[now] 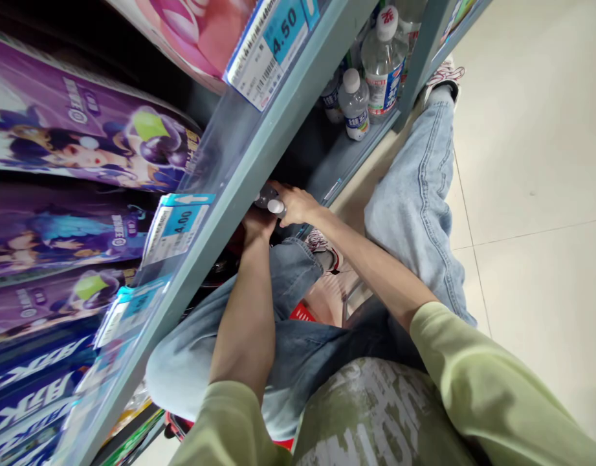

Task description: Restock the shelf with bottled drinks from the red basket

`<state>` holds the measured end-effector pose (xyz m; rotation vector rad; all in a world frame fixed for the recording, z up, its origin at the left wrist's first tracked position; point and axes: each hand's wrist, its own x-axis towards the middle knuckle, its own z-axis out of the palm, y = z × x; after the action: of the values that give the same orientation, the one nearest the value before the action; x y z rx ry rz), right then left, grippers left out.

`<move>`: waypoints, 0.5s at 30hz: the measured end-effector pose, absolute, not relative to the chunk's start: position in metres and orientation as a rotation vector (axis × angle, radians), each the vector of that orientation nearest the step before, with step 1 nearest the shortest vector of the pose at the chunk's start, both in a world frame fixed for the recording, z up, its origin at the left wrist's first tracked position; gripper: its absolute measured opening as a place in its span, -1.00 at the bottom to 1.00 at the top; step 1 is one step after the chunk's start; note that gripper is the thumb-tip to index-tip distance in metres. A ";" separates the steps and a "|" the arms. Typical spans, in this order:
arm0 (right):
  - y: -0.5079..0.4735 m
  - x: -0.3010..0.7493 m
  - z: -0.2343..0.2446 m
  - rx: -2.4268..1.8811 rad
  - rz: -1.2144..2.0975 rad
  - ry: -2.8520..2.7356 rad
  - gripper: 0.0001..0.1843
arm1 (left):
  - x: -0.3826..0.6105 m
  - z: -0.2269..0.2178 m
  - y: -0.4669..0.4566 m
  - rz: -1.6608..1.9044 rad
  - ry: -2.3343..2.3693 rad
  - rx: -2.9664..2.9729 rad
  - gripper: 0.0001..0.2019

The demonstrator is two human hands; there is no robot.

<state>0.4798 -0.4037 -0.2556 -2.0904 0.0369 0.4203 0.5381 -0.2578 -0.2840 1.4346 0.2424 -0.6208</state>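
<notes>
On the lower shelf, a small clear bottle with a white cap (277, 207) is between my two hands. My right hand (299, 205) curls around it from the right, thumb and fingers closed. My left hand (259, 223) closes against the bottle from the left, its fingers partly hidden by the shelf edge above. Dark, clear plastic (264, 196) beside the cap may be part of the same bottle or a second one; I cannot tell. Further right on this shelf stand a small white-capped bottle (356, 107) and a larger clear bottle (386, 61).
The grey edge of the upper shelf (259, 152) slants above my hands, carrying price tags (273, 48). Purple bottles (98, 129) lie in rows on it at the left. My jeans-clad knees (414, 207) flank the lower shelf. Pale floor tiles (535, 162) extend to the right.
</notes>
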 end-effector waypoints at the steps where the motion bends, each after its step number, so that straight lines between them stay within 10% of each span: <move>1: -0.404 0.481 -0.256 -2.095 0.437 0.038 0.18 | 0.537 -0.285 -0.257 -0.617 0.246 1.404 -0.23; 15: -0.409 0.486 -0.263 -2.103 0.431 -0.008 0.20 | 0.529 -0.293 -0.256 -0.574 0.418 1.304 -0.27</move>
<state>0.4860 -0.4089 -0.2635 -2.1031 -0.0077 0.4305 0.5291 -0.2561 -0.2930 1.3041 0.4184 -0.5743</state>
